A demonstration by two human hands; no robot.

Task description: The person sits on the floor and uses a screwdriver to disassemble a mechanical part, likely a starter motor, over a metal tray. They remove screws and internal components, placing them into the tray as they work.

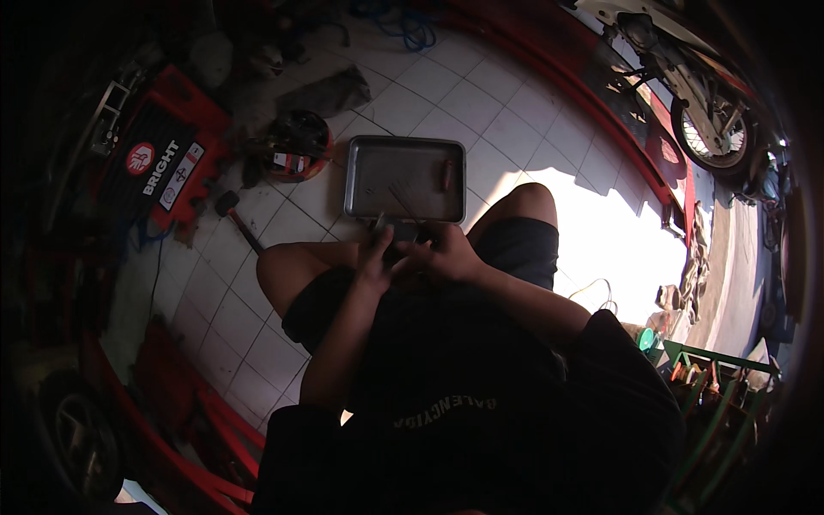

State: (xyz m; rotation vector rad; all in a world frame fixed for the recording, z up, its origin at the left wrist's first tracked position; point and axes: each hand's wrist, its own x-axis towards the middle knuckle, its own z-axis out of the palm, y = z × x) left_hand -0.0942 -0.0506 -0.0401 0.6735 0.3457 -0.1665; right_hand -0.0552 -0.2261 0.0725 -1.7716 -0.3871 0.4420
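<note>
Close in front of my body, both hands meet around a dark, blocky part [403, 232], its kind too shadowed to make out. My left hand [376, 259] grips it from the left with the thumb up along its side. From the right, my right hand [451, 252] has its fingers curled onto the same part, which they partly cover. Just beyond lies a grey metal tray [378, 159] with a raised rim. Inside it are a reddish-brown handled tool [447, 175] at the right and a few thin rods [402, 196] near the middle.
A mallet [228, 204] lies left of my knee. Beyond it stand a red round container [313, 137] and a red-black tool case [163, 154]. A motorcycle [708, 120] is at the far right, past a red rail [592, 99]. A green rack [717, 360] stands at right.
</note>
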